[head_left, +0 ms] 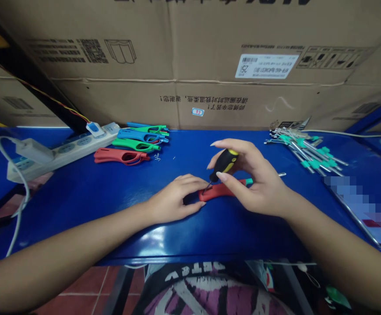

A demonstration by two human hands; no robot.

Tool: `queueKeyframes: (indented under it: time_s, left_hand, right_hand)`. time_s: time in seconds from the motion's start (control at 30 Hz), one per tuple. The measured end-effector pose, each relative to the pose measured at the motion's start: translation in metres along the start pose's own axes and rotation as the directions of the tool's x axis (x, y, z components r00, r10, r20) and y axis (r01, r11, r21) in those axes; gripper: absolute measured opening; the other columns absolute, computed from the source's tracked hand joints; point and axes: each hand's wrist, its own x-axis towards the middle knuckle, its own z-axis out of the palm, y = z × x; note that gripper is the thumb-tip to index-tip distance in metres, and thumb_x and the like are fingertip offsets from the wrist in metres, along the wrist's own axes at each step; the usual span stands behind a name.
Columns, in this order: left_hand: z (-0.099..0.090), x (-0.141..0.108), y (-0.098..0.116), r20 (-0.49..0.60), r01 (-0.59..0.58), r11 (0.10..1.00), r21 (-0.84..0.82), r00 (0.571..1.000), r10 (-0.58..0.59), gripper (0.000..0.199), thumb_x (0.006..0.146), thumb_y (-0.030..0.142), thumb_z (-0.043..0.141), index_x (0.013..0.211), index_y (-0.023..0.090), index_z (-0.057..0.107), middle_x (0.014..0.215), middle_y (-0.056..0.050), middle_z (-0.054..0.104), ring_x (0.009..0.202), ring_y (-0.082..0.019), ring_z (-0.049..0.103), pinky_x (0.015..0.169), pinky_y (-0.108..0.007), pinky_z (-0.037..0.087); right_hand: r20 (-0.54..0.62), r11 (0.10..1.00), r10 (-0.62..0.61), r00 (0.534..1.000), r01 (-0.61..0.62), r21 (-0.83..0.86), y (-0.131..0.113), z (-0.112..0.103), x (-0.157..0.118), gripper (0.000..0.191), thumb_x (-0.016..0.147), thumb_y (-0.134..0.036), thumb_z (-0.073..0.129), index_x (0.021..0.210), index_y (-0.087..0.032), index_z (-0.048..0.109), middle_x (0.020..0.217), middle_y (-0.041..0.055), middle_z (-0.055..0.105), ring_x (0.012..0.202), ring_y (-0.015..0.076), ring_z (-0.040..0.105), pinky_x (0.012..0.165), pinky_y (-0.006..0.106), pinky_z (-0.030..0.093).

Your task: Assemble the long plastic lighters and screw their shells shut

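A red lighter body (221,191) lies flat on the blue table (111,218), with a green part and a metal tube at its right end. My left hand (179,199) pinches its left end between fingers and thumb. In my right hand (258,179) is a black and yellow screwdriver (223,165), tilted, its thin shaft reaching down to the lighter's left end. The palm and thumb of my right hand cover part of the lighter's right side.
Red, green and blue lighter bodies (121,156) lie at the back left beside small screws (157,156) and a power strip (65,151). Metal tubes with green parts (308,153) are piled at the back right, near a tablet-like device (364,210). Cardboard (144,105) stands behind.
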Motion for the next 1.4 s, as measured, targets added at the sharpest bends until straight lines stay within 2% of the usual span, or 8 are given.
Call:
queueKeyframes:
  time_s: [0.3,0.43,0.6,0.8,0.97,1.13,1.27,1.4]
  left_hand:
    - [0.007,0.022,0.018,0.047,0.044,0.999,-0.01,0.998,-0.044,0.028,0.086,0.013,0.065,0.114,0.016,0.068,0.108,-0.008,0.073,0.101,-0.024,0.066,0.09,-0.038,0.053]
    - [0.01,0.034,0.021,0.063,0.084,0.996,-0.004,0.995,-0.083,0.028,0.084,0.015,0.066,0.112,0.017,0.068,0.107,-0.008,0.072,0.101,-0.025,0.066,0.092,-0.041,0.052]
    - [0.018,0.036,0.013,0.006,0.054,0.998,-0.017,0.999,-0.053,0.03,0.081,0.014,0.066,0.111,0.015,0.067,0.105,-0.009,0.071,0.098,-0.025,0.066,0.089,-0.041,0.053]
    - [0.021,0.032,0.006,0.004,0.02,0.999,-0.047,1.0,-0.02,0.037,0.085,0.017,0.066,0.121,0.017,0.063,0.109,-0.009,0.069,0.102,-0.024,0.062,0.093,-0.04,0.052]
    - [0.021,0.032,0.005,0.005,-0.008,0.998,-0.06,1.0,0.009,0.039,0.088,0.018,0.064,0.126,0.015,0.06,0.119,-0.011,0.067,0.11,-0.024,0.06,0.1,-0.041,0.049]
    - [0.021,0.032,0.004,0.028,-0.003,0.999,-0.05,1.0,0.005,0.035,0.089,0.019,0.063,0.125,0.016,0.061,0.113,-0.01,0.068,0.107,-0.024,0.06,0.097,-0.041,0.05]
    - [0.021,0.032,0.004,0.005,-0.018,0.999,-0.047,1.0,0.018,0.036,0.09,0.021,0.062,0.126,0.017,0.06,0.117,-0.011,0.067,0.111,-0.025,0.06,0.1,-0.042,0.049]
    - [0.021,0.032,0.004,0.021,-0.012,0.998,-0.057,1.0,0.013,0.035,0.09,0.021,0.062,0.125,0.019,0.061,0.113,-0.009,0.068,0.106,-0.024,0.061,0.096,-0.042,0.051]
  right_hand:
    - [0.091,0.854,-0.123,0.988,0.153,-0.497,0.0,-0.016,0.02,0.044,0.094,-0.041,0.063,0.133,-0.021,0.054,0.099,0.0055,0.074,0.083,0.0213,0.071,0.077,0.035,0.058]
    - [0.13,0.936,-0.039,0.991,0.082,-0.342,0.004,-0.023,0.023,0.054,0.1,-0.027,0.047,0.152,-0.022,0.034,0.126,0.0092,0.068,0.086,0.0178,0.07,0.076,0.032,0.058]
    - [-0.007,0.881,-0.185,0.983,0.163,-0.445,0.011,-0.024,0.012,0.044,0.091,-0.042,0.067,0.131,-0.023,0.06,0.112,0.0069,0.074,0.082,0.0181,0.071,0.075,0.029,0.058]
    - [-0.016,0.962,-0.092,0.996,0.084,-0.26,0.01,-0.019,0.007,0.044,0.104,-0.029,0.042,0.148,-0.023,0.045,0.12,0.0081,0.071,0.079,0.015,0.069,0.072,0.029,0.058]
    - [-0.147,0.84,-0.274,0.951,0.162,-0.518,0.014,-0.02,0.005,0.037,0.094,-0.04,0.063,0.128,-0.024,0.065,0.097,0.0058,0.075,0.071,0.0166,0.066,0.069,0.031,0.057]
    - [-0.088,0.926,-0.143,0.986,0.102,-0.363,0.013,-0.02,0.006,0.043,0.104,-0.034,0.043,0.145,-0.026,0.051,0.111,0.0064,0.073,0.078,0.0163,0.067,0.07,0.032,0.058]
    - [-0.141,0.825,-0.318,0.938,0.2,-0.529,0.014,-0.022,0.005,0.038,0.094,-0.038,0.065,0.129,-0.025,0.065,0.087,0.003,0.073,0.073,0.0165,0.065,0.07,0.03,0.055]
    - [-0.076,0.924,-0.157,0.985,0.119,-0.363,0.015,-0.022,0.006,0.041,0.104,-0.03,0.042,0.143,-0.023,0.052,0.117,0.0081,0.07,0.083,0.0161,0.067,0.073,0.031,0.057]
